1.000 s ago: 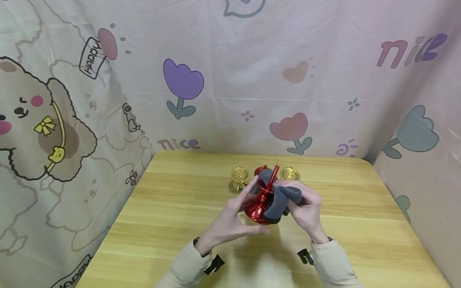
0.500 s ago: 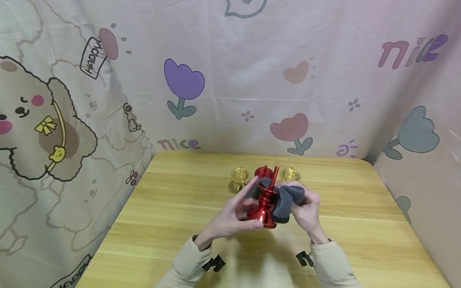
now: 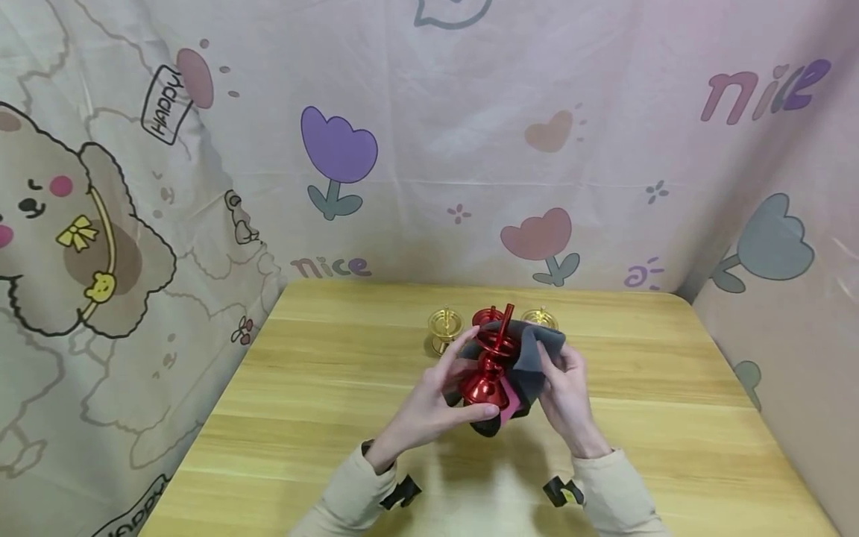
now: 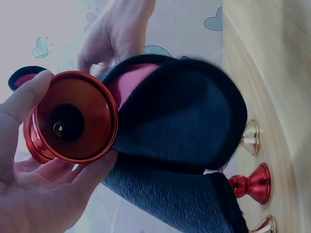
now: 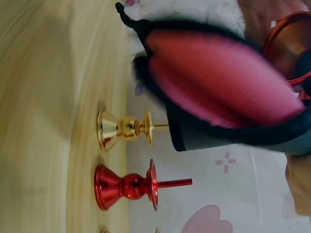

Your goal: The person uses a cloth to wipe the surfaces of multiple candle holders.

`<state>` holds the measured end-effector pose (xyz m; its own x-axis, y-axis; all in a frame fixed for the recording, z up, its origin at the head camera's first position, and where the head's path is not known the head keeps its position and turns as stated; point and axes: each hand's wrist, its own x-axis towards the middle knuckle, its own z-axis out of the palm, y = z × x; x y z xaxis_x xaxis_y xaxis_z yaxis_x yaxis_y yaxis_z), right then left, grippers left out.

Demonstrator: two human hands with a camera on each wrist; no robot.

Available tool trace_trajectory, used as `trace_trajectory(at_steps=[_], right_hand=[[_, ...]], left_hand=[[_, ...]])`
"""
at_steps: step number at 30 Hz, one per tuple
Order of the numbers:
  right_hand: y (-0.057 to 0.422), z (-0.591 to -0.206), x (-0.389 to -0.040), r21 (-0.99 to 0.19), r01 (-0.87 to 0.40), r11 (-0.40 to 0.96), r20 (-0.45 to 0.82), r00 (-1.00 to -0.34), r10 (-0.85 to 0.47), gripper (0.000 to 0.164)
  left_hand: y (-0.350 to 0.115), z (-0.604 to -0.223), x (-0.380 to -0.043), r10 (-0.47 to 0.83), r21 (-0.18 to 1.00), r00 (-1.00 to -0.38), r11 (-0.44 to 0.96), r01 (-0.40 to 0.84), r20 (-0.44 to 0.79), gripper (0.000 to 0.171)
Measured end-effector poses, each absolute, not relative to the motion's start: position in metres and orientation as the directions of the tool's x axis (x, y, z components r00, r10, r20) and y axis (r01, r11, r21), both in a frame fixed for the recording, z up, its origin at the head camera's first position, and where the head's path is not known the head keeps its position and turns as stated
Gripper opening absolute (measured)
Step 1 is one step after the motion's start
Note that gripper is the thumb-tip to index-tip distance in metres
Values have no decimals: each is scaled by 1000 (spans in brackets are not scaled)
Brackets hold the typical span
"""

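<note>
In the head view my left hand (image 3: 429,403) grips a shiny red candle holder (image 3: 485,389) by its flared base, its thin stem pointing up and a little right. The left wrist view looks into the hollow underside of that candle holder (image 4: 92,104), with thumb and fingers round its rim. My right hand (image 3: 570,395) pinches a dark grey cloth (image 3: 533,354) with black edging and a pink lining. The cloth wraps behind and along the right side of the candle holder. In the right wrist view the pink side of the cloth (image 5: 209,68) is blurred.
Behind my hands on the wooden table (image 3: 322,388) stand a gold candle holder (image 3: 445,325) at left, a red one (image 3: 488,316) in the middle and another gold one (image 3: 540,317) at right. A printed curtain (image 3: 429,149) hangs along the table's back and sides.
The grey cloth has unfolded and spread behind the candle holder, so a strip of pink lining shows. My right hand has turned and shifted slightly left. My left hand keeps its hold.
</note>
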<state>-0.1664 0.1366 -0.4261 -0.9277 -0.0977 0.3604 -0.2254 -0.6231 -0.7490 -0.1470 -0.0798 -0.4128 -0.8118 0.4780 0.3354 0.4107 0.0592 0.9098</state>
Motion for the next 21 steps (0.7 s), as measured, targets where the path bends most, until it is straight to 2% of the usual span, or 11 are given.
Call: trace_trajectory(at_steps=[4, 7, 9, 12, 14, 15, 18, 21], right_hand=[[136, -427, -168, -684, -202, -701, 290, -957, -8, 30], [136, -430, -170, -635, -321, -703, 355, -929, 104, 32], [134, -433, -170, -656, -495, -570, 469, -859, 207, 32], [127, -438, -169, -641, -722, -260, 665, -692, 281, 32], [122, -442, -169, -589, -802, -97, 765, -592, 254, 31], [119, -443, -168, -566, -822, -59, 794, -564, 228, 30], [116, -447, -168, -524, -849, -65, 839, -528, 133, 23], [119, -449, -168, -496, -859, -128, 861, -506, 53, 18]], left_hand=[[-84, -410, -146, 451, 944, -846, 24, 328, 283, 97], [-88, -408, -148, 417, 970, -881, -5, 241, 222, 97], [-89, -406, -149, 393, 981, -900, -25, 194, 189, 97], [-88, -404, -149, 405, 985, -898, -55, 164, 172, 96], [-87, -403, -149, 429, 982, -883, -58, 181, 189, 96], [-86, -403, -148, 443, 979, -873, -62, 195, 202, 97], [-84, -402, -145, 463, 965, -850, -40, 261, 249, 99], [-85, -402, -143, 470, 948, -836, -7, 318, 284, 102]])
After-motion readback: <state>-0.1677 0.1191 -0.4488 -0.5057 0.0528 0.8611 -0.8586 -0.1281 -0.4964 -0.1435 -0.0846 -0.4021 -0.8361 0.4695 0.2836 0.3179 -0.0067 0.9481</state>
